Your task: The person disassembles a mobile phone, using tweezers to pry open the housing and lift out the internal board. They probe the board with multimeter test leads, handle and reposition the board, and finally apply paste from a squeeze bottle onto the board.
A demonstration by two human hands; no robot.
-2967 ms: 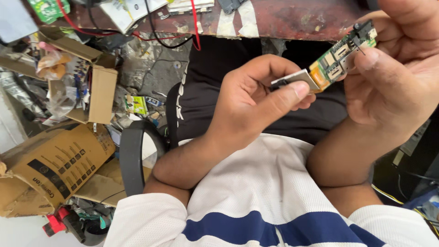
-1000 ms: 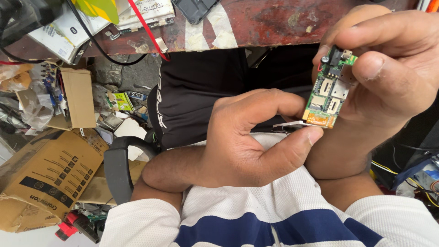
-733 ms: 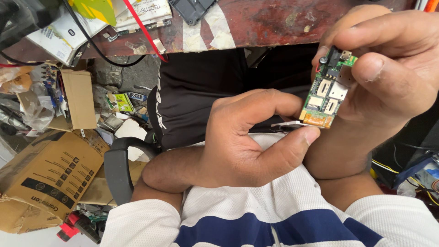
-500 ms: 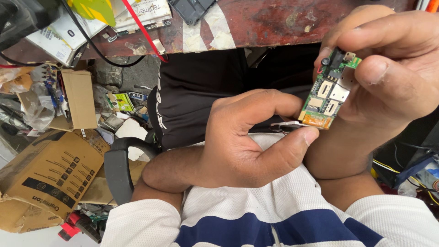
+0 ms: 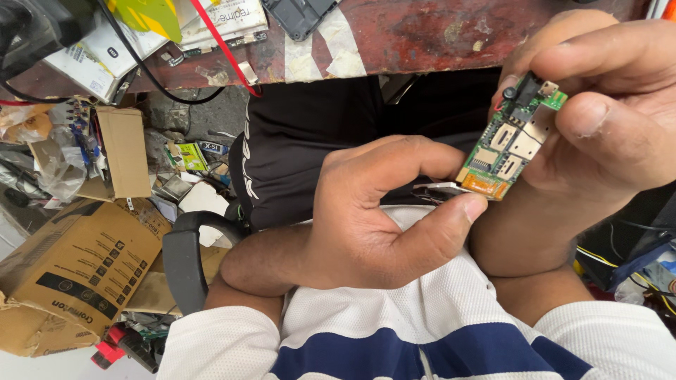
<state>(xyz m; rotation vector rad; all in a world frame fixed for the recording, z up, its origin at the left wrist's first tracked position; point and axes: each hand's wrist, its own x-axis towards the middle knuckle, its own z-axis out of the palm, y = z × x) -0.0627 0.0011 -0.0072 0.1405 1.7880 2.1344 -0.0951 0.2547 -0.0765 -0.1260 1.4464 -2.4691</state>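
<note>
My right hand (image 5: 605, 119) grips a small green circuit board (image 5: 508, 144) with metal slots and an orange end, held upright near my chest. My left hand (image 5: 380, 204) pinches a thin silvery metal tool (image 5: 435, 188) between thumb and forefinger, its tip touching the board's lower orange edge. Both hands hover over my lap, above a white shirt with a blue stripe (image 5: 422, 338) and black shorts (image 5: 310, 141).
A worn red-brown workbench edge (image 5: 422, 35) runs along the top, with papers, taped patches and red and black wires. On the floor at left lie a brown cardboard box (image 5: 70, 274), scraps and a black chair armrest (image 5: 186, 260).
The view has shifted slightly. My right hand tilted the board a little and raised it; my left hand keeps the metal tool against its lower end.
</note>
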